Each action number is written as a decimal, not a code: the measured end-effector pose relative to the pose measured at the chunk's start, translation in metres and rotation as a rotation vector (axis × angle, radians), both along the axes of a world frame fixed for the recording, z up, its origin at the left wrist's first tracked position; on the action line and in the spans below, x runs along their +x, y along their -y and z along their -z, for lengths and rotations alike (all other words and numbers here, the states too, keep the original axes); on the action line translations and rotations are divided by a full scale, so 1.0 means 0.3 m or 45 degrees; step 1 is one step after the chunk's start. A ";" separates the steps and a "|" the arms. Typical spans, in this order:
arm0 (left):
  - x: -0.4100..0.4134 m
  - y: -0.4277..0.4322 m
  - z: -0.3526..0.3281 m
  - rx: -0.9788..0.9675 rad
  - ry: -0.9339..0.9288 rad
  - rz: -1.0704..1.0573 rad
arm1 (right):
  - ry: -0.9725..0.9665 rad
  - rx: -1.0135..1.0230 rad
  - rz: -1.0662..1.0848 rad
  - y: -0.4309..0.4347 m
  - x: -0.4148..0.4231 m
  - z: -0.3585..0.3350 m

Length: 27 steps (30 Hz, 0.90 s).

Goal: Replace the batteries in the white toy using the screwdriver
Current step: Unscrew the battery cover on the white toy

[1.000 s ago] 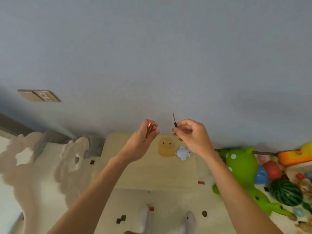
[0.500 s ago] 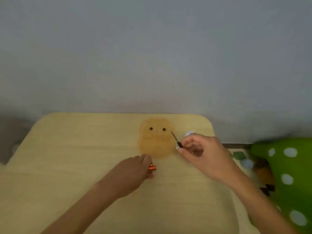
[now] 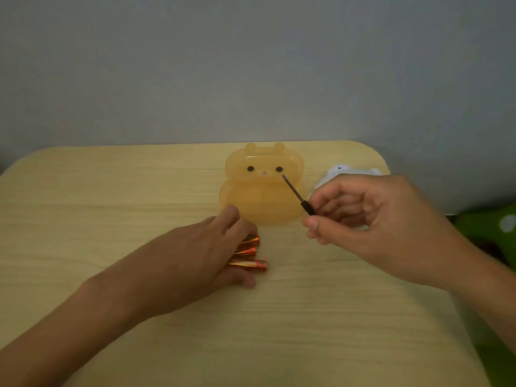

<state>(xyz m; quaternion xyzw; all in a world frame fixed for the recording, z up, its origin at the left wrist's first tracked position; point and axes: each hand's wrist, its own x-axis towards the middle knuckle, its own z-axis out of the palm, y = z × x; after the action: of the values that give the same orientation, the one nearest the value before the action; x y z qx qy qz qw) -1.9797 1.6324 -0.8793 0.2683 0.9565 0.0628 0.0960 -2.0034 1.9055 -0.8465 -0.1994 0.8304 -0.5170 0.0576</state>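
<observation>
Head view looks down on a pale wooden table (image 3: 117,317), with both forearms reaching in from the near edge. Left hand (image 3: 195,255) lies palm down on the wood, fingers loosely spread over three orange batteries (image 3: 249,251) that lie side by side on the table, their right ends showing past the fingertips. Right hand (image 3: 371,224) is raised a little farther back, thumb and fingers pinched on the dark handle of a small screwdriver (image 3: 296,194); its thin shaft slants up and left, the tip in front of an amber, bear-shaped plastic case (image 3: 259,202) that lies flat beyond the batteries. Farther right, the white toy (image 3: 339,171) sits near the table's far corner, mostly hidden behind the right hand. A green spotted toy (image 3: 491,224) shows at the right edge.
</observation>
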 end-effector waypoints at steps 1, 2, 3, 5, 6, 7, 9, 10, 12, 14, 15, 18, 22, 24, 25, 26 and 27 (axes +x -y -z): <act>-0.002 0.008 -0.003 0.011 0.028 0.009 | 0.005 0.004 0.005 -0.011 0.006 0.001; -0.002 0.017 -0.005 0.026 0.049 0.008 | 0.007 0.008 0.013 -0.022 0.011 0.002; -0.002 0.024 -0.004 0.045 0.046 0.013 | 0.014 0.005 0.028 -0.034 0.017 0.004; 0.003 0.035 0.004 0.081 0.012 0.027 | 0.030 0.001 0.054 -0.055 0.026 0.012; 0.007 0.037 0.005 0.092 0.006 0.019 | 0.026 0.014 0.060 -0.064 0.030 0.016; 0.013 0.039 0.007 0.094 0.006 0.007 | 0.016 0.037 0.064 -0.073 0.032 0.020; 0.023 0.039 0.006 0.081 -0.006 -0.006 | -0.011 0.079 0.078 -0.091 0.034 0.023; 0.027 0.039 0.002 0.071 -0.014 -0.011 | -0.021 0.087 0.091 -0.100 0.033 0.020; 0.029 0.038 -0.013 0.091 -0.039 -0.027 | -0.051 0.086 0.129 -0.123 0.026 0.003; 0.014 0.020 -0.042 0.172 -0.135 -0.026 | -0.111 0.071 0.179 -0.158 0.013 -0.021; 0.001 0.000 -0.060 0.220 -0.169 -0.031 | -0.138 0.061 0.212 -0.178 0.006 -0.034; -0.076 -0.112 -0.096 0.362 -0.201 -0.004 | -0.212 0.061 0.283 -0.244 -0.019 -0.073; -0.202 -0.303 -0.115 0.269 -0.131 -0.032 | -0.308 0.107 0.382 -0.322 -0.040 -0.088; -0.236 -0.361 -0.106 0.186 -0.083 -0.030 | -0.334 0.115 0.423 -0.357 -0.043 -0.076; -0.244 -0.378 -0.095 0.163 -0.052 -0.038 | -0.342 0.125 0.440 -0.372 -0.042 -0.070; -0.248 -0.390 -0.082 0.152 -0.030 -0.055 | -0.344 0.132 0.451 -0.385 -0.039 -0.064; -0.250 -0.400 -0.068 0.151 -0.025 -0.080 | -0.342 0.138 0.457 -0.394 -0.036 -0.060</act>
<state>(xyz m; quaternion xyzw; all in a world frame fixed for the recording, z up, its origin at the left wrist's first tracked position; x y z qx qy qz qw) -2.0547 1.7523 -0.8588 0.2439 0.9600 0.1196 0.0685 -2.0142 2.0236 -0.8285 -0.1122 0.8793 -0.4424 -0.1359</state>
